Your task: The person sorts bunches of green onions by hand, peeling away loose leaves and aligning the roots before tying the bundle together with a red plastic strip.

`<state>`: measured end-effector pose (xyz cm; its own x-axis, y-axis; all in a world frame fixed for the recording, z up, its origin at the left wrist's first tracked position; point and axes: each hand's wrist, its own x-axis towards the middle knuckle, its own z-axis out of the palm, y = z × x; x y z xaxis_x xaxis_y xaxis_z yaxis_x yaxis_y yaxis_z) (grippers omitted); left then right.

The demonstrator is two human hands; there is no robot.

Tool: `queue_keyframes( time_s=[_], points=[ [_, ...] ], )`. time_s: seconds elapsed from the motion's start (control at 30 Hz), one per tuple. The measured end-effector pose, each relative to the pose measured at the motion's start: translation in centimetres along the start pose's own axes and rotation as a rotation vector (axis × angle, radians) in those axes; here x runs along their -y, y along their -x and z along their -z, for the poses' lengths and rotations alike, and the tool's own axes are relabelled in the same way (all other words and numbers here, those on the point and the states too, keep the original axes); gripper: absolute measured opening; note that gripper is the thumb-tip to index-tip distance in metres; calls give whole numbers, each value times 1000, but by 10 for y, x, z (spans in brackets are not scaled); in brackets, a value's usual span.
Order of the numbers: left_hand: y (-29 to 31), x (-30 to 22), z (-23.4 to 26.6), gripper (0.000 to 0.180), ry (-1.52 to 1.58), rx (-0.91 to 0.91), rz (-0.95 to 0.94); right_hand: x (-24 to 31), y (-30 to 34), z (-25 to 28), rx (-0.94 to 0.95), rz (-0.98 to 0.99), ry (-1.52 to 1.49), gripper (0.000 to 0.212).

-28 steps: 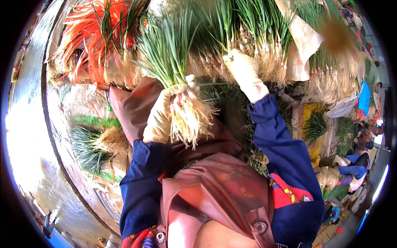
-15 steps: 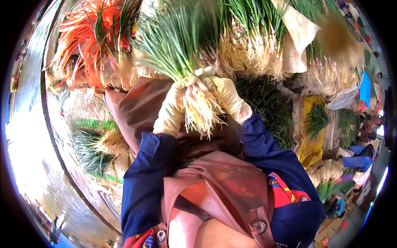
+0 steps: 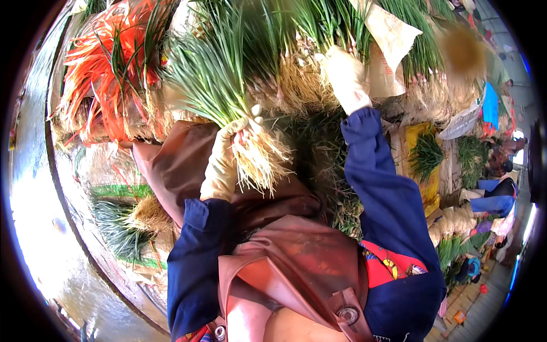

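Observation:
A bunch of green garlic (image 3: 228, 80) stands in the grip of my left hand (image 3: 225, 154), which wears a cream glove. Its long leaves fan up and away, and pale roots hang below the fist. My gloved right hand (image 3: 346, 77) is stretched out to the far side, at the stems of a row of loose green garlic (image 3: 305, 71). Its fingers are partly lost among the stems, so I cannot tell whether they close on any. A brown apron (image 3: 290, 251) covers my front and lap.
Orange-red strips (image 3: 108, 68) lie in a heap at far left. A tied bunch (image 3: 128, 225) rests at left beside a curved edge. Cut dark leaves (image 3: 325, 154) lie beyond my lap. A torn pale sack (image 3: 393, 34) overlaps the row. Other people (image 3: 496, 199) are at far right.
My right hand has left the bunch and moved away and to the right, to the row of green garlic. My left hand keeps hold of the bunch, now slightly lower and further left.

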<state>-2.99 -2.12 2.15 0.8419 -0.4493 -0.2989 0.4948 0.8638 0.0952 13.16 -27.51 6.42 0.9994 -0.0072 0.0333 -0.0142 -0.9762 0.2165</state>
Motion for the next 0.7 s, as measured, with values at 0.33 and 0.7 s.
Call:
queue_keyframes(
  time_s=[0.33,0.7],
  points=[
    [3,21,-32,43,-129,-214,-117,29,40,17,593,43,-1374,21],
    [10,31,-16,37,-72,-34,-11,26,77,-14,-25,89,-603,16]
  ],
)
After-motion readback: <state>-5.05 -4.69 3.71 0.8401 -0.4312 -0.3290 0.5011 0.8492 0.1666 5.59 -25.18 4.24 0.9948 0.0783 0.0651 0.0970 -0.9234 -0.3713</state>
